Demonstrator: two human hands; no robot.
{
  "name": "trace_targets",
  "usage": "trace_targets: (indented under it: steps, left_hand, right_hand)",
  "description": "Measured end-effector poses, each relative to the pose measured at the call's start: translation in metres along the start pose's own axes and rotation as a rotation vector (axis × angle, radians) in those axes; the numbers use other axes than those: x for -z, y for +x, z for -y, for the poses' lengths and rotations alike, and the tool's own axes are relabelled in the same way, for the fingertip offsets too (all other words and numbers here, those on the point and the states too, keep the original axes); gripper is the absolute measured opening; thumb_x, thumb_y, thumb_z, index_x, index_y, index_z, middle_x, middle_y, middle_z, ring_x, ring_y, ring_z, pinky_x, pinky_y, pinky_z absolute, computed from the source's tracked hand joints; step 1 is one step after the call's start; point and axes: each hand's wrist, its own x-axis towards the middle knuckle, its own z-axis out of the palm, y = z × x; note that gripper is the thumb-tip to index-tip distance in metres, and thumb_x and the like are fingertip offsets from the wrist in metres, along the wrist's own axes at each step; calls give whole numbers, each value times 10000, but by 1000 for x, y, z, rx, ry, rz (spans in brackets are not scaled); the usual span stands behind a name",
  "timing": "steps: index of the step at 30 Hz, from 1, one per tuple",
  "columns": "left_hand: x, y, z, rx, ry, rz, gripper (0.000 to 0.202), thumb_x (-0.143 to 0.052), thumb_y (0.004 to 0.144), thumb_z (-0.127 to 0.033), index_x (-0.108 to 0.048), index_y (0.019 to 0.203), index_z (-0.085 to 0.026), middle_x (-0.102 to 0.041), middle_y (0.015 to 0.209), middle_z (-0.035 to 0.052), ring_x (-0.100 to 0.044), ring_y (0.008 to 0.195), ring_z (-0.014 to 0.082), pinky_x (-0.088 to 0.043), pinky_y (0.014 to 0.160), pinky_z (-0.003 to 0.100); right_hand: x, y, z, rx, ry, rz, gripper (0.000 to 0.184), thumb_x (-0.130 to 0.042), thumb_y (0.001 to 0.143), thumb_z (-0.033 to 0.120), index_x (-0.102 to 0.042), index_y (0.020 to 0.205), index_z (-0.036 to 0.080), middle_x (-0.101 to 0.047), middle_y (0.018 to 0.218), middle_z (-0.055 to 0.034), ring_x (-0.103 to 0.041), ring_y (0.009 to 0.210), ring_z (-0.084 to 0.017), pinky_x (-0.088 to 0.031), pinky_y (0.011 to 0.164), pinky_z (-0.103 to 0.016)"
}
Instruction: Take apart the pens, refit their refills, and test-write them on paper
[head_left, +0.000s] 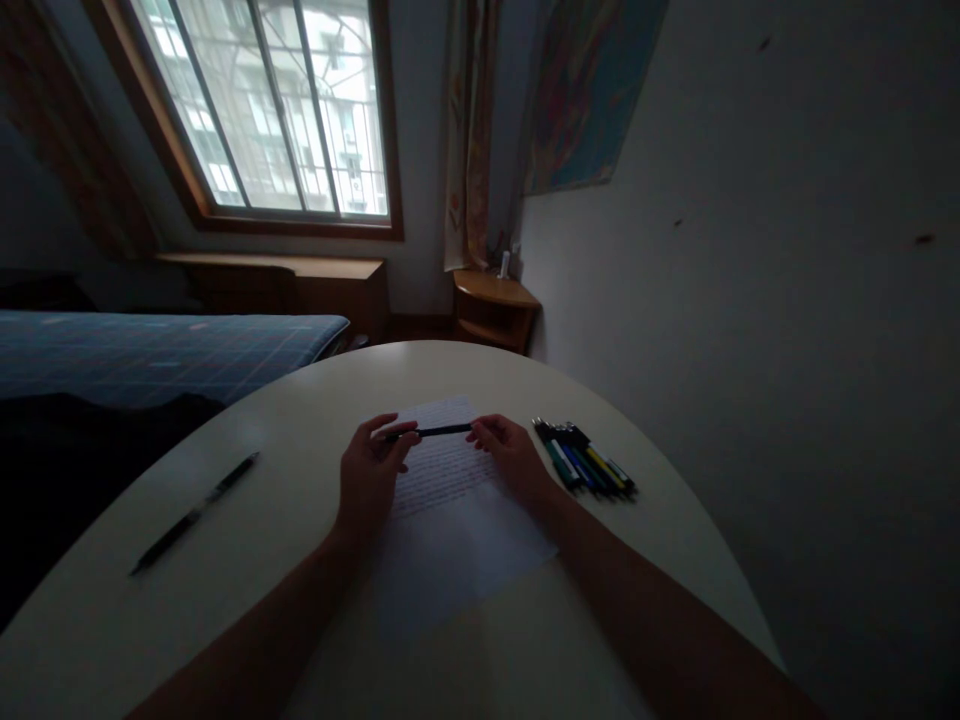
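A slim black pen point(444, 430) is held level above a sheet of paper point(450, 560) with lines of writing on its far half. My left hand point(371, 465) pinches the pen's left end between thumb and fingers. At its right end, the fingertips of my right hand point(510, 450) are closed on it. To the right of my right hand lies a group of several pens point(585, 460) side by side, with black, green, blue and yellow parts. Apart from these, a dark pen with a clear middle point(196, 515) lies at the left of the table.
The round white table point(420, 362) ends in a curved edge, with a white wall point(750, 330) close on the right. A bed with a blue checked cover point(172, 345) stands at the left. Beyond are a barred window point(270, 110) and a wooden corner shelf point(495, 290).
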Motion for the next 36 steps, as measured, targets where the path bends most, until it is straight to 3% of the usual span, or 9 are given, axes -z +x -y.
trace_targets:
  steps: [7,13,19,28,36]
  left_hand:
    - [1,3,4,64,-73,-36,452,-714,747,-413,-567,1102,-175,-701,1133,145,-692,971,249,-553,599,263]
    - [1,2,4,69,-86,-7,407,-739,716,-386,-602,1036,-175,-704,1122,119,-684,966,229,-560,626,263]
    - [0,1,-1,49,-60,13,403,-733,711,-393,-592,1024,-182,-712,1091,109,-684,962,238,-558,634,277]
    - [1,2,1,71,-82,15,455,-707,737,-415,-569,1098,-175,-715,1089,135,-682,990,260,-541,601,265]
    - [1,3,-1,136,-87,7,450,-723,723,-436,-584,1049,-158,-717,1082,149,-687,993,279,-526,538,240]
  right_hand:
    - [-2,-2,-2,-3,-17,34,301,-649,808,431,-653,950,165,-721,858,-65,-656,809,-177,-481,744,-315]
    - [-1,-2,0,-2,-60,1,298,-655,800,408,-686,968,163,-721,906,-80,-656,832,-187,-482,767,-325]
    - [-2,-2,-1,1,-126,68,349,-581,862,403,-691,1079,154,-740,894,-76,-662,806,-182,-478,742,-320]
    - [-1,-3,2,18,-154,70,301,-585,864,378,-706,1027,156,-745,872,-70,-661,788,-179,-483,733,-310]
    - [2,-2,1,21,-152,96,271,-606,846,365,-733,976,164,-749,838,-58,-652,773,-185,-476,741,-315]
